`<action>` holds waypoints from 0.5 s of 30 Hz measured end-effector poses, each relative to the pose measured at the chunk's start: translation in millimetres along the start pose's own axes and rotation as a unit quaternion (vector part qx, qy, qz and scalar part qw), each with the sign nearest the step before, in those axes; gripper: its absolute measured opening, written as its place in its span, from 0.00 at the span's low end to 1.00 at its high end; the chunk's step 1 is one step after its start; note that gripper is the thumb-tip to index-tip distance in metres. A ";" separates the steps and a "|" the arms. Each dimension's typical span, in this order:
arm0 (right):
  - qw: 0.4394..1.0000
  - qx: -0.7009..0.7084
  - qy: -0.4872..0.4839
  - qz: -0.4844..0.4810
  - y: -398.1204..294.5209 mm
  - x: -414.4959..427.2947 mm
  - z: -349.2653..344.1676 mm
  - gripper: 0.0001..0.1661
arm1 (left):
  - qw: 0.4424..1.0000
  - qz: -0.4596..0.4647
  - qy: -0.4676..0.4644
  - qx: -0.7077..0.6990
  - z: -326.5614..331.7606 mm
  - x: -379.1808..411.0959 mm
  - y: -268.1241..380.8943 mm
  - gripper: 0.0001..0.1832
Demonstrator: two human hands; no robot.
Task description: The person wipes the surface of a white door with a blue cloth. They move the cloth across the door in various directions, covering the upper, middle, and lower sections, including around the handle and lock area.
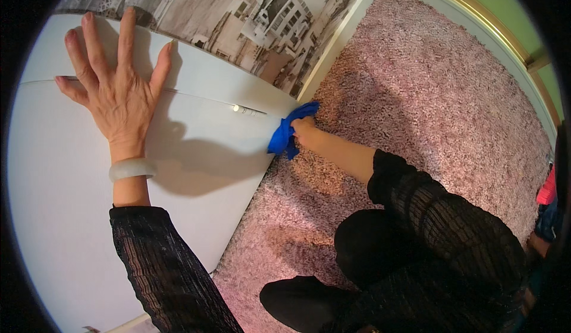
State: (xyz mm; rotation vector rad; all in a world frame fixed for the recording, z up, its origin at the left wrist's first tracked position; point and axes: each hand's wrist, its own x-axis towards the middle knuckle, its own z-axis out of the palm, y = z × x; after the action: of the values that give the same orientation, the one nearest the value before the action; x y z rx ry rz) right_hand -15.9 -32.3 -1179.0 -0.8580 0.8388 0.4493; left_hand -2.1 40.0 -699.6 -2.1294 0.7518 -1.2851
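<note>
My left hand [120, 89] lies flat with fingers spread on a white cabinet front [80, 199], near its upper edge. It holds nothing, and a pale bangle [132, 169] circles that wrist. My right hand [305, 130] grips a bunched blue cloth [285, 130] at the corner where the white panel meets the carpet. Part of the cloth is hidden behind my fingers. A small white cylindrical fitting, perhaps a handle [245, 110], sits on the panel between my two hands.
A pink shaggy carpet [424, 87] covers the floor. Wallpaper [267, 25] printed with buildings rises beyond the white panel. A white baseboard [339, 38] borders the carpet. My black-clad leg [303, 299] is below, and a red item [546, 188] lies at the right rim.
</note>
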 end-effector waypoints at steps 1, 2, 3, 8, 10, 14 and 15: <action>1.000 0.017 0.005 0.005 1.6 4.2 0.2 0.15 | 1.000 0.000 0.001 -0.004 -0.5 -1.0 -0.5 0.37; 0.999 0.035 0.011 0.009 1.9 8.2 -0.9 0.16 | 1.000 -0.001 0.004 -0.009 -0.1 -0.5 -0.5 0.37; 0.998 0.051 0.017 0.014 2.0 6.4 -1.5 0.17 | 1.000 0.000 0.002 -0.013 0.9 -2.7 -1.1 0.38; 0.989 0.098 -0.091 0.064 -41.6 -69.1 31.1 0.33 | 1.000 0.015 -0.004 -0.011 -0.8 -14.7 -9.0 0.39; 0.986 0.111 -0.113 0.055 -78.7 -142.6 55.8 0.43 | 0.999 0.021 0.010 -0.024 5.4 -16.6 -9.3 0.39; 0.962 0.134 -0.225 -0.071 -122.7 -223.3 66.7 0.43 | 0.997 0.036 0.059 -0.023 -1.9 1.5 12.2 0.38; 0.965 0.108 -0.202 -0.130 -121.0 -249.1 73.4 0.30 | 0.998 0.035 0.054 0.010 -11.7 0.9 8.9 0.38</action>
State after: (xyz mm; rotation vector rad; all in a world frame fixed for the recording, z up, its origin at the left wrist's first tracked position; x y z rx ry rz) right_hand -54.6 -50.4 -895.7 -0.6325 0.3817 0.2798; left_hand -14.0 31.3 -700.5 -2.0132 0.8478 -1.3728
